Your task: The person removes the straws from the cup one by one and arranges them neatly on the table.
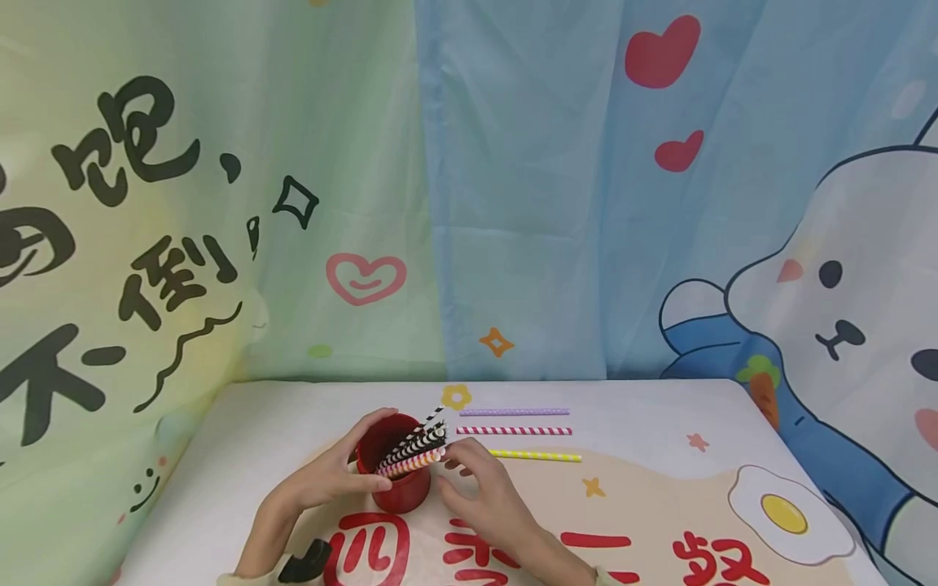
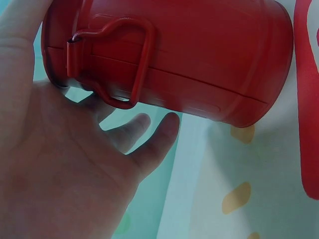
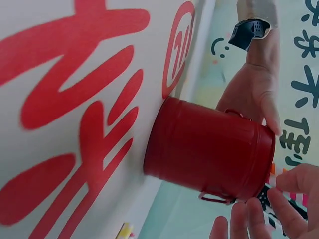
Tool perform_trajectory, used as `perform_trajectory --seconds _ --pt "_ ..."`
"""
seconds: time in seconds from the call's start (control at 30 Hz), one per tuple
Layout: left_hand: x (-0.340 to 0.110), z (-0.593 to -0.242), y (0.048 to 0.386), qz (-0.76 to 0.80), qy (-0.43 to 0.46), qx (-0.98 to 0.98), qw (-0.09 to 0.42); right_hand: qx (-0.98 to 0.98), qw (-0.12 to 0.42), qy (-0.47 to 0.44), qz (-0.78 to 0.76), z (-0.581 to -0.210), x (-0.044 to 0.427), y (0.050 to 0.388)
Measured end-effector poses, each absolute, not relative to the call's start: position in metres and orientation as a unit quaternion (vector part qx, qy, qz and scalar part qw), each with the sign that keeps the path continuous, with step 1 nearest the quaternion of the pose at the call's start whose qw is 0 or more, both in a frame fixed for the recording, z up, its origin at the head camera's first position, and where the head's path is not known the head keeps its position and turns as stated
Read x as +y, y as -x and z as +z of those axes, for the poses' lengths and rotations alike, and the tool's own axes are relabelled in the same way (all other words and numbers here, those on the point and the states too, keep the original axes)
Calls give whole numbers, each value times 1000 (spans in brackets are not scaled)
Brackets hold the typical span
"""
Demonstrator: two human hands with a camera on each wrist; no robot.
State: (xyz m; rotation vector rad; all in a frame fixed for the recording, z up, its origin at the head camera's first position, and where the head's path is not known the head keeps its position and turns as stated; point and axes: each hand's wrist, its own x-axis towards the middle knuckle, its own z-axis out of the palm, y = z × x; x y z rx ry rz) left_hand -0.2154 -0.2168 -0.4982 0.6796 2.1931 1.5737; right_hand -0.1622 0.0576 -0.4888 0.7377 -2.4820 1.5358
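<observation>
A small red metal bucket (image 1: 409,498) with wire side handles stands on the table. My left hand (image 1: 330,478) grips it at the left, thumb along the near rim. In the left wrist view, the fingers of my left hand (image 2: 75,149) reach behind the bucket (image 2: 214,55). Black-and-white striped straws (image 1: 419,442) and pink-and-orange patterned straws (image 1: 410,465) lean in the bucket towards the right. My right hand (image 1: 487,498) is beside their upper ends, its fingers fairly straight and spread in the right wrist view; whether they touch the straws is unclear.
Behind my right hand lie a purple dotted straw (image 1: 515,412), a red-and-white striped straw (image 1: 513,430) and a yellow straw (image 1: 542,456), spaced apart on the printed tablecloth (image 1: 645,505). A patterned curtain (image 1: 520,203) hangs behind the table.
</observation>
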Motion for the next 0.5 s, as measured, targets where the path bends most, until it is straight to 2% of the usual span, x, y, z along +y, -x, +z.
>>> perform_trajectory --seconds 0.2,0.5 --pt "-216 -497 215 558 -243 774 175 -820 95 -241 510 -488 47 164" --pt "-216 -496 214 553 -247 777 171 -817 73 -217 529 -486 38 166"
